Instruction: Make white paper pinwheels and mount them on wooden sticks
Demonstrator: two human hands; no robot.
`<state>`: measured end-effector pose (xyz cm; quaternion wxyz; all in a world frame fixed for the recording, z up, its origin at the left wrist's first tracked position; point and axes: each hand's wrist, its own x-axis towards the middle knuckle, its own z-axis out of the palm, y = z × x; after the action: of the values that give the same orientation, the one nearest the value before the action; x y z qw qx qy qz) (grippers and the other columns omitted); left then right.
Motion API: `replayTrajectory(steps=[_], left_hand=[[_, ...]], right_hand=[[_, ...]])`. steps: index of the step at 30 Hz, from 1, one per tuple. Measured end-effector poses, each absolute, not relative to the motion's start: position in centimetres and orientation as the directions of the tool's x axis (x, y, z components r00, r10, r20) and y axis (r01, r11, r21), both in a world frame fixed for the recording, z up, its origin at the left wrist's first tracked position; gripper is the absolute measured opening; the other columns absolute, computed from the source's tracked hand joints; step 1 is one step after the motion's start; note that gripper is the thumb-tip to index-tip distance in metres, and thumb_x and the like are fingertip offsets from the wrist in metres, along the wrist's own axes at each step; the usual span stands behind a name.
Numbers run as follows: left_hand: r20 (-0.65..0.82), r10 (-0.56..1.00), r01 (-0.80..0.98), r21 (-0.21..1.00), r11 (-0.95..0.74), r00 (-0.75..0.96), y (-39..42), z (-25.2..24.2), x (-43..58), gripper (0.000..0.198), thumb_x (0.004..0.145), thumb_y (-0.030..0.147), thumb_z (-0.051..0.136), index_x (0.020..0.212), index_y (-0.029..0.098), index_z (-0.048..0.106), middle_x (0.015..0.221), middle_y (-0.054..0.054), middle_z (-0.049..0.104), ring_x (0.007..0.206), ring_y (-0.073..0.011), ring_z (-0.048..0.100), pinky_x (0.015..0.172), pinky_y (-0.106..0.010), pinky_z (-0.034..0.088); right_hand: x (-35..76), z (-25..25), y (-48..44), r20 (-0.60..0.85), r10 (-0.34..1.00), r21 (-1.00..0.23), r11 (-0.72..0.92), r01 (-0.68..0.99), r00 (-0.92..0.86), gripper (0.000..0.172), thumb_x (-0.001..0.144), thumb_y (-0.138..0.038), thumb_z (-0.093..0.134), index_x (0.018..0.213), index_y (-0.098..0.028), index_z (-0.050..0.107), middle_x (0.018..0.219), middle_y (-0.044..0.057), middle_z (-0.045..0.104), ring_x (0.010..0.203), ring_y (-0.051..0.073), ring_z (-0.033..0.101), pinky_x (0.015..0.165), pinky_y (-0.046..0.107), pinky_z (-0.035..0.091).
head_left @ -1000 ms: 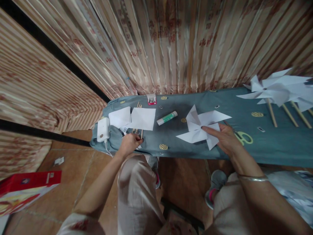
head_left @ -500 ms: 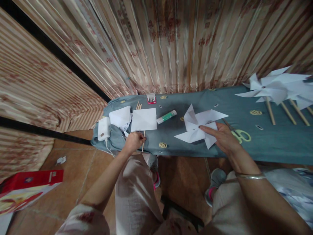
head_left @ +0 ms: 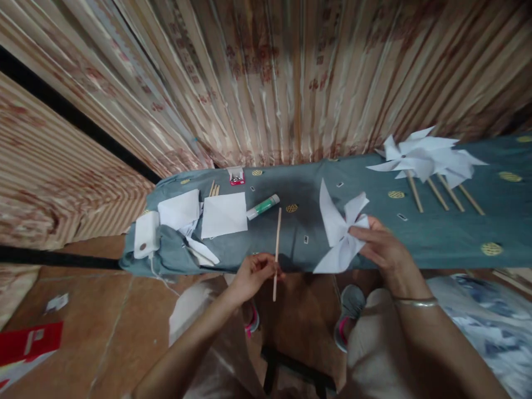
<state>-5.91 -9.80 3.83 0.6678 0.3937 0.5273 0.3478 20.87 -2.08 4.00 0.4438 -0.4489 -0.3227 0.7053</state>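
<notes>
Between the fingers of my left hand is a thin wooden stick, held nearly upright over the front edge of the cloth-covered table. My right hand pinches a white paper pinwheel close to its centre, with the folded blades spread to the left of the fingers. A green and white glue stick lies beyond my left hand. Left of it is a square sheet of white paper, with a few wooden sticks showing behind it.
Finished pinwheels on sticks lie at the back right. A small red box of metal pins, a paper stack and a white corded device are on the left. A striped curtain hangs behind the table.
My left hand has lifted the wooden stick from beside the paper and brought it right, towards the pinwheel. The pinwheel in my right hand has turned and tilted. The view has shifted right.
</notes>
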Motion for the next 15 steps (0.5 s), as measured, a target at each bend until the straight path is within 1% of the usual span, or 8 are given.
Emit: replayTrajectory(steps=[2, 4, 5, 7, 8, 10, 13, 15], left_hand=[[-0.397, 0.885, -0.141, 0.888, 0.437, 0.242, -7.0, 3.0, -3.7, 0.046, 0.059, 0.057, 0.08, 0.069, 0.015, 0.063, 0.063, -0.004, 0.067, 0.059, -0.0151, 0.064, 0.064, -0.027, 0.05], [-0.367, 0.889, -0.215, 0.878, 0.429, 0.274, -5.3, 2.1, -1.8, 0.045, 0.062, 0.055, 0.079, 0.073, 0.015, 0.063, 0.061, -0.001, 0.064, 0.054, -0.0133, 0.06, 0.061, -0.026, 0.048], [-0.358, 0.894, -0.243, 0.873, 0.423, 0.27, -4.8, 1.6, -1.1, 0.043, 0.064, 0.054, 0.078, 0.073, 0.016, 0.062, 0.058, 0.001, 0.061, 0.05, -0.0113, 0.056, 0.058, -0.024, 0.046], [-0.356, 0.901, -0.286, 0.862, 0.419, 0.247, -4.6, 0.8, -0.1, 0.038, 0.068, 0.05, 0.076, 0.071, 0.016, 0.06, 0.053, 0.004, 0.054, 0.044, -0.0071, 0.045, 0.05, -0.02, 0.036], [-0.363, 0.897, -0.292, 0.855, 0.428, 0.252, -4.7, 0.5, 0.1, 0.036, 0.07, 0.049, 0.074, 0.07, 0.016, 0.06, 0.05, 0.005, 0.051, 0.042, -0.0057, 0.04, 0.047, -0.019, 0.031], [-0.379, 0.867, -0.28, 0.837, 0.471, 0.325, -5.1, 0.2, 0.0, 0.032, 0.074, 0.045, 0.07, 0.071, 0.015, 0.061, 0.047, 0.007, 0.045, 0.041, -0.0046, 0.032, 0.044, -0.02, 0.022], [-0.423, 0.807, -0.206, 0.82, 0.535, 0.412, -5.7, 0.3, -0.3, 0.028, 0.073, 0.042, 0.069, 0.073, 0.015, 0.063, 0.05, 0.006, 0.047, 0.042, -0.0047, 0.032, 0.045, -0.021, 0.021], [-0.45, 0.78, -0.135, 0.824, 0.55, 0.434, -5.8, 0.5, -0.4, 0.024, 0.069, 0.038, 0.07, 0.071, 0.015, 0.064, 0.05, 0.005, 0.049, 0.043, -0.0055, 0.035, 0.046, -0.021, 0.024]], right_hand=[[21.4, 4.3, -2.6, -0.369, 0.889, -0.853, -0.44, -0.281, -0.272, 0.042, 0.038, -0.037, 0.096, 0.069, -0.021, 0.073, 0.062, -0.002, 0.073, 0.05, 0.013, 0.064, 0.049, 0.022, 0.052], [21.5, 4.2, -3.2, -0.363, 0.871, -0.872, -0.442, -0.209, -0.331, 0.037, 0.042, -0.036, 0.095, 0.067, -0.019, 0.074, 0.062, -0.001, 0.072, 0.05, 0.012, 0.062, 0.049, 0.021, 0.049], [21.5, 4.1, -3.4, -0.357, 0.858, -0.882, -0.44, -0.168, -0.369, 0.034, 0.045, -0.035, 0.094, 0.068, -0.018, 0.075, 0.063, -0.001, 0.073, 0.051, 0.012, 0.062, 0.05, 0.021, 0.049], [21.5, 3.6, -3.7, -0.356, 0.838, -0.892, -0.436, -0.117, -0.413, 0.03, 0.052, -0.034, 0.092, 0.072, -0.018, 0.076, 0.067, -0.001, 0.074, 0.055, 0.012, 0.063, 0.054, 0.022, 0.05], [21.5, 3.4, -3.9, -0.363, 0.84, -0.892, -0.438, -0.108, -0.404, 0.029, 0.054, -0.034, 0.09, 0.074, -0.018, 0.076, 0.069, 0.0, 0.074, 0.057, 0.011, 0.063, 0.056, 0.022, 0.05], [21.6, 3.1, -3.9, -0.379, 0.867, -0.888, -0.439, -0.137, -0.324, 0.029, 0.057, -0.034, 0.089, 0.077, -0.018, 0.077, 0.072, 0.0, 0.075, 0.058, 0.011, 0.063, 0.057, 0.022, 0.05], [21.7, 3.1, -3.6, -0.382, 0.906, -0.876, -0.418, -0.239, -0.184, 0.033, 0.055, -0.035, 0.09, 0.081, -0.02, 0.076, 0.072, -0.001, 0.074, 0.058, 0.011, 0.063, 0.056, 0.021, 0.051], [21.5, 3.3, -3.3, -0.382, 0.913, -0.859, -0.408, -0.309, -0.145, 0.033, 0.053, -0.036, 0.091, 0.076, -0.02, 0.074, 0.067, -0.002, 0.072, 0.056, 0.011, 0.062, 0.054, 0.02, 0.05]])
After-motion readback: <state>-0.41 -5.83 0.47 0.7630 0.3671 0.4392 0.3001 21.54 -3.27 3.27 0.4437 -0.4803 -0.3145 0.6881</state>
